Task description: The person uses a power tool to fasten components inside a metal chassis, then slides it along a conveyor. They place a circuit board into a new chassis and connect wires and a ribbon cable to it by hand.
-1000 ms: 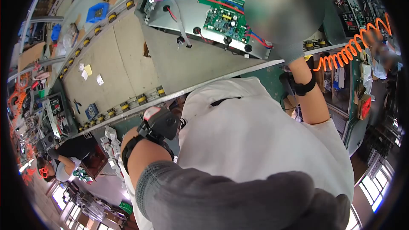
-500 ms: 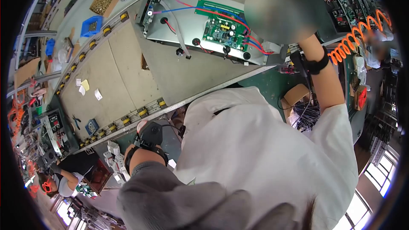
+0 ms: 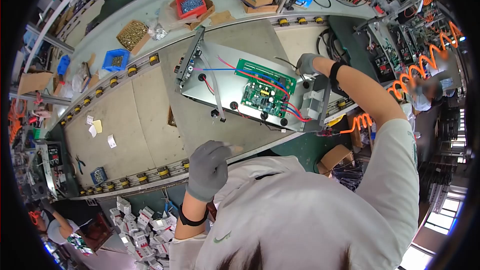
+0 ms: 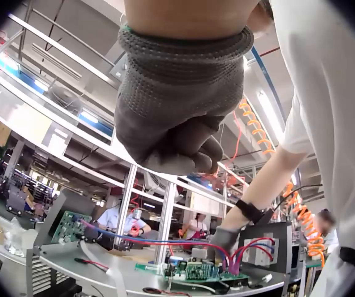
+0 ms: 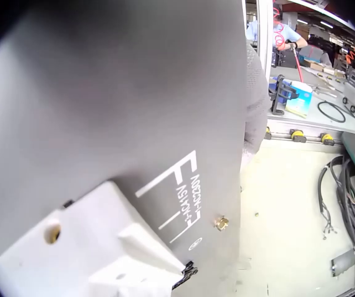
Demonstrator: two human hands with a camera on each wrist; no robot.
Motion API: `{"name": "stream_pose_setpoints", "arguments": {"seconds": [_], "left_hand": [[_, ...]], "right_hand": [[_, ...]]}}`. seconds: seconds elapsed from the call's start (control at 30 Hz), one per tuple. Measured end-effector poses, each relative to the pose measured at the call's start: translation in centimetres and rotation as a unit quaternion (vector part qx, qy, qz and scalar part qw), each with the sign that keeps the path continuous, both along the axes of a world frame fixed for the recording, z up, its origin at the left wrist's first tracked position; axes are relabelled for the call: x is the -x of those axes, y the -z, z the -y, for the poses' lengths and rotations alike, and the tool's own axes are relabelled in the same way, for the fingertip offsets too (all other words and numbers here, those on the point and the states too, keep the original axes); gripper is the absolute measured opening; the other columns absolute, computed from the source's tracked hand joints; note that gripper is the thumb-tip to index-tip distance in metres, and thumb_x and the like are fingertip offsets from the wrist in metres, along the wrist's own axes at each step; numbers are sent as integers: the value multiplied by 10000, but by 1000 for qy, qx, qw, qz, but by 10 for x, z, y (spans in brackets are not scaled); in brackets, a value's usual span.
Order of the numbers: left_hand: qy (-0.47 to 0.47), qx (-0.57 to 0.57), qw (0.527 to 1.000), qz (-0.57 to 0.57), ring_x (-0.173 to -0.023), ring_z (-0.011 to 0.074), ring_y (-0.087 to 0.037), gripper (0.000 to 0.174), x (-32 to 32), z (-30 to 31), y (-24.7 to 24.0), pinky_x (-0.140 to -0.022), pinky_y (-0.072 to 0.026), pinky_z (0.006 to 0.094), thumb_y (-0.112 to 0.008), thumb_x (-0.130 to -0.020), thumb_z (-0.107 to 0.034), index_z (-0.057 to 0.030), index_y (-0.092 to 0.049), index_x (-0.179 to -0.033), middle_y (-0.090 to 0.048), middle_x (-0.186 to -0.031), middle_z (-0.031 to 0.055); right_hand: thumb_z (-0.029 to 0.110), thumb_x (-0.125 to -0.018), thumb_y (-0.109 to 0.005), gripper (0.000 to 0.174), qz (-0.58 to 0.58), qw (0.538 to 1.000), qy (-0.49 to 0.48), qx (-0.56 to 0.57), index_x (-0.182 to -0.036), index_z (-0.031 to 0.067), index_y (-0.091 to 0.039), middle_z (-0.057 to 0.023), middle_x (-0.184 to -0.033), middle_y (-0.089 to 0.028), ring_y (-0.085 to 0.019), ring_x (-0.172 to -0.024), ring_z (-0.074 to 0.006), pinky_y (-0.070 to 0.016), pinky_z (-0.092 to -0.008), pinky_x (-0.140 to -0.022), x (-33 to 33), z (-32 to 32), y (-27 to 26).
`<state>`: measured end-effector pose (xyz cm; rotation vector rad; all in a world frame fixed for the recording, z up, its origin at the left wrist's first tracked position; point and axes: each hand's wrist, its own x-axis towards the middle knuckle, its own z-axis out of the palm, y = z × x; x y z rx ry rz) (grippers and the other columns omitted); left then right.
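My right hand (image 3: 308, 64), in a grey glove, reaches over the far right end of a metal chassis (image 3: 197, 87). Its fingers pinch a thin black cable (image 3: 285, 61) there. The right wrist view shows only part of this glove (image 5: 256, 102) past the edge of a grey printed panel (image 5: 214, 124); its fingertips are hidden. A green circuit board (image 3: 262, 100) with red and blue wires lies on the chassis. Above the bench's near edge hangs my gloved left hand (image 3: 207, 170), fingers loosely curled and nothing seen in them. The left wrist view has it (image 4: 171, 117) above the chassis.
A white block (image 5: 103, 241) sits against the panel. Along the back stand a red bin (image 3: 191, 4), a blue bin (image 3: 116, 60) and a carton of screws (image 3: 132, 36). An orange coiled hose (image 3: 400, 87) runs at the right. Rollers (image 3: 142, 177) line the bench edge.
My left hand has come away from close to the head camera to over the bench's near edge. The head view has shifted, so the whole chassis and my right hand now show.
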<state>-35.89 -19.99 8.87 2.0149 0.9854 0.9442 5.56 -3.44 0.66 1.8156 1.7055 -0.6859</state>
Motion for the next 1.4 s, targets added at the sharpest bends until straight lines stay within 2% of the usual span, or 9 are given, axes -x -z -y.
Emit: {"name": "stream_pose_setpoints", "arguments": {"seconds": [0.13, 0.33, 0.4, 0.57, 0.7, 0.77, 0.8, 0.9, 1.4], "left_hand": [[-18, 19, 1000, -11, -734, 330, -599, 231, 5, 5, 23, -652, -489, 371, -486, -620, 72, -30, -613, -784, -624, -835, 159], [-51, 45, 998, 19, -758, 343, -608, 221, 5, 5, 48, -675, -493, 368, -474, -640, 66, -18, -607, -796, -624, -835, 171], [-55, 90, 994, 10, -757, 341, -609, 211, 4, 5, 57, -677, -494, 367, -472, -649, 60, -15, -604, -796, -624, -831, 173], [-49, 87, 995, -1, -754, 341, -610, 222, 1, 6, 65, -679, -494, 368, -474, -659, 55, -8, -613, -820, -626, -832, 177], [-50, 108, 993, -17, -774, 340, -614, 235, 7, 7, 75, -695, -496, 372, -480, -669, 47, 0, -623, -850, -629, -845, 177], [-54, 120, 991, -23, -780, 340, -614, 231, 10, 10, 84, -700, -497, 373, -484, -671, 44, 3, -622, -851, -631, -851, 176], [-59, 125, 990, -24, -786, 340, -614, 226, 11, 10, 87, -705, -498, 374, -488, -673, 41, 5, -621, -853, -632, -857, 175], [-55, 124, 990, -35, -791, 341, -614, 217, 11, 12, 87, -712, -498, 375, -495, -676, 33, 8, -619, -853, -634, -865, 173], [-82, 112, 990, -17, -772, 321, -609, 235, 19, 20, 101, -682, -493, 364, -485, -679, 40, -12, -618, -865, -629, -852, 149]], "right_hand": [[328, -768, -628, 359, 12, 999, 47, -10, -1035, 93, -679, -98, -1000, -671, -633, -901, -274, -481, -366, -781, 5, 2, -17], [285, -859, -576, 275, -252, 960, 114, -46, -988, 56, -660, -56, -951, -646, -574, -894, -183, -437, -325, -836, 18, 27, -76], [285, -907, -559, 280, -444, 883, 140, -57, -1007, 43, -656, -47, -948, -646, -567, -873, -140, -437, -307, -826, 19, 29, -71], [210, -906, -583, 360, -488, 843, 219, -58, -1186, -17, -578, -50, -854, -649, -598, -829, -131, -458, -279, -817, 39, 38, -77], [261, -864, -616, 299, -348, 925, 141, -55, -1066, 47, -671, -85, -939, -678, -627, -846, -169, -479, -291, -823, 51, 39, -86], [235, -804, -640, 273, -85, 987, -89, -108, -1028, 89, -695, -109, -945, -688, -653, -862, -241, -498, -317, -801, 59, 41, -88], [209, -748, -649, 250, -57, 993, -64, -79, -971, 119, -717, -114, -905, -685, -651, -869, -285, -511, -345, -774, 60, 41, -80], [182, -723, -657, 220, 53, 982, -173, -60, -919, 104, -721, -116, -868, -687, -661, -844, -286, -517, -357, -749, 67, 44, -71], [200, -658, -750, 318, 168, 963, -209, -17, -949, 81, -699, -131, -903, -681, -662, -855, -303, -529, -359, -735, 110, 50, -73]]}}
